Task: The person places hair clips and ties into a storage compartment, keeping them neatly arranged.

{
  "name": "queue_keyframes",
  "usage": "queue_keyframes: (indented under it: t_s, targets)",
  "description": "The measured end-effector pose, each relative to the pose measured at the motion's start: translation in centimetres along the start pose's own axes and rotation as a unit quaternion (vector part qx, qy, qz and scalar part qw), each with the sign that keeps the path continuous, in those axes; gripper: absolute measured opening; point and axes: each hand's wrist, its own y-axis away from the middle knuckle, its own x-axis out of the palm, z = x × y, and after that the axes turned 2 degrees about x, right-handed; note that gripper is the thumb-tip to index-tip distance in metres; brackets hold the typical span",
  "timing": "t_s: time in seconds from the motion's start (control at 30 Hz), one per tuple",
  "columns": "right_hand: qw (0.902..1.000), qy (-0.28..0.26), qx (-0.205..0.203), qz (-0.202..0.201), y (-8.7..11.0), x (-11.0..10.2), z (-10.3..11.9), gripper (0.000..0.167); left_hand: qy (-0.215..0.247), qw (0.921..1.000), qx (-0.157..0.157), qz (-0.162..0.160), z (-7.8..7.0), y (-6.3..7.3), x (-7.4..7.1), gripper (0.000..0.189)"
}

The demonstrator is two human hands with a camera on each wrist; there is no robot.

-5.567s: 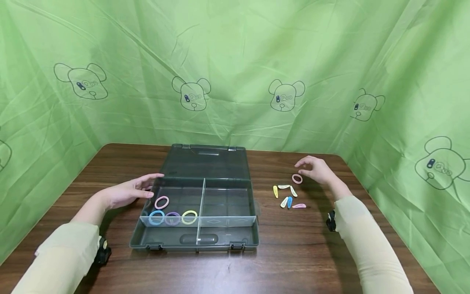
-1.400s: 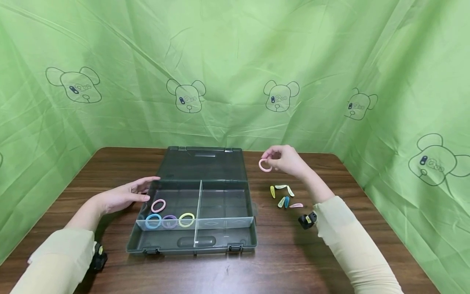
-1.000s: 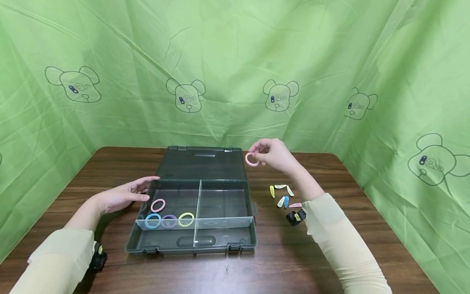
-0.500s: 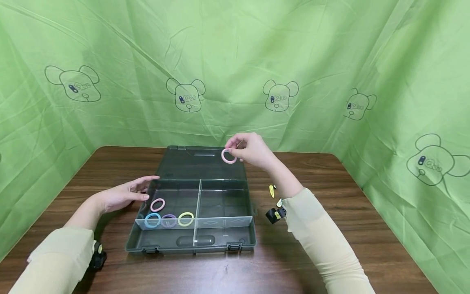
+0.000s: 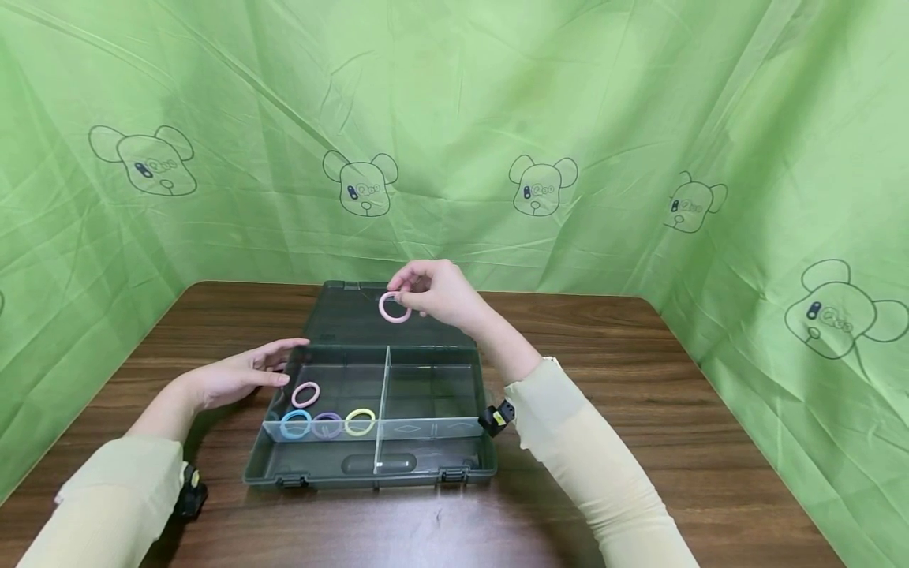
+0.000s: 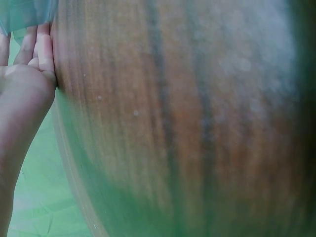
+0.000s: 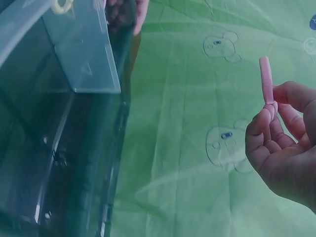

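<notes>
My right hand (image 5: 449,298) pinches a pink hair tie (image 5: 384,308) between thumb and fingers, held up over the hinge side of the open grey organizer box (image 5: 284,479). The right wrist view shows that hair tie (image 7: 265,81) edge-on. My left hand (image 5: 237,380) rests against the box's left side, its fingers extended and its thumb at the rim. In the back left compartment lie another pink hair tie (image 5: 306,395), a blue one (image 5: 295,424), a purple one (image 5: 327,426) and a yellow one (image 5: 360,422).
Clear dividers (image 5: 433,428) split the box into compartments; the lid (image 5: 341,315) lies back toward the green curtain (image 5: 454,158). My right forearm crosses the box's right side and hides the hair clips there. Bare wooden tabletop (image 5: 639,355) shows at right.
My right hand took the pink hair tie from the table at right, lifted it and carried it left over the box. The forearm now covers the hair clips. My left hand stays at the box.
</notes>
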Motion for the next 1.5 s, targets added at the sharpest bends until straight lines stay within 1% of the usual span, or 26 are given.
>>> queue_keyframes:
  t_s: [0.1,0.23,0.5,0.63,0.77,1.0,1.13,1.23,1.37,1.5]
  targets:
    - [0.9998,-0.018,0.000,0.008,-0.5,1.2,0.1,0.011,-0.006,1.0000,-0.004,0.000,0.1,0.0,-0.1,0.065]
    - [0.9995,-0.025,0.001,0.019,-1.0,2.6,0.0,0.012,-0.004,1.0000,-0.003,0.006,0.2,-0.1,-0.2,0.065]
    - [0.9987,-0.002,-0.012,0.049,-1.9,5.4,-0.7,0.010,-0.001,0.9999,-0.001,0.014,0.2,-0.1,-0.4,0.065]
    - [0.9983,-0.001,-0.005,0.057,-2.1,6.7,-1.0,0.010,0.001,0.9999,0.000,0.015,0.1,-0.1,-0.3,0.065]
    - [0.9975,-0.005,-0.009,0.071,-2.4,7.9,-1.4,0.008,0.012,0.9997,0.001,0.020,0.0,-0.1,-0.3,0.065]
    - [0.9943,0.048,-0.021,0.093,-2.8,9.4,-2.7,0.008,0.019,0.9996,0.007,0.021,0.2,0.0,-0.3,0.064]
    - [0.9927,0.042,-0.003,0.114,-2.9,10.2,-3.3,0.007,0.026,0.9993,0.012,0.025,0.3,-0.2,-0.4,0.064]
    - [0.9907,0.041,0.011,0.129,-3.0,10.8,-3.8,0.007,0.021,0.9995,0.006,0.023,0.2,-0.1,-0.4,0.064]
    - [0.9861,0.060,0.012,0.155,-3.2,11.6,-4.5,0.007,0.016,0.9997,0.000,0.019,0.1,0.0,-0.3,0.065]
    - [0.9792,0.095,0.005,0.179,-3.2,12.3,-5.2,0.009,0.012,0.9998,-0.001,0.018,0.1,0.0,-0.3,0.065]
